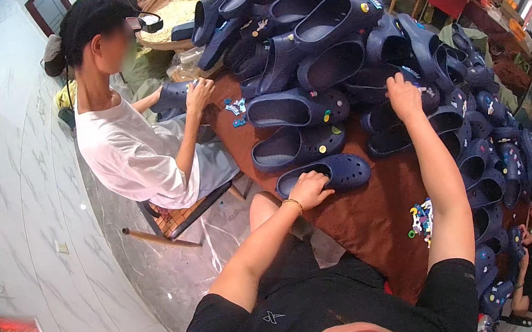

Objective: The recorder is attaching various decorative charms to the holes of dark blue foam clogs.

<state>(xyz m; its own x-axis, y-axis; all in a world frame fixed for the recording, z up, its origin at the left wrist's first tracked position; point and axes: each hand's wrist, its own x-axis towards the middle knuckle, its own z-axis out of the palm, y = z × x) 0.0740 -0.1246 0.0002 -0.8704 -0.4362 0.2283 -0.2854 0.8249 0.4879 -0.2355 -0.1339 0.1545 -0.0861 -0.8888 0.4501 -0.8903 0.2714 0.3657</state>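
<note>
While steadying the plain navy clog point(351, 170) on the tabletop point(366, 219) with the left hand point(311, 189), half-curled over its near rim, keep its toe uncovered. Beyond and rightward, at the piled clogs point(326, 19), bunch the right hand point(404, 98) lightly; cannot tell whether holding anything.

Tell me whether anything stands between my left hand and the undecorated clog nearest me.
Nothing visible does: your left hand touches the undecorated clog at its foot opening. The decorated clog lies just beyond, not between them.
</note>
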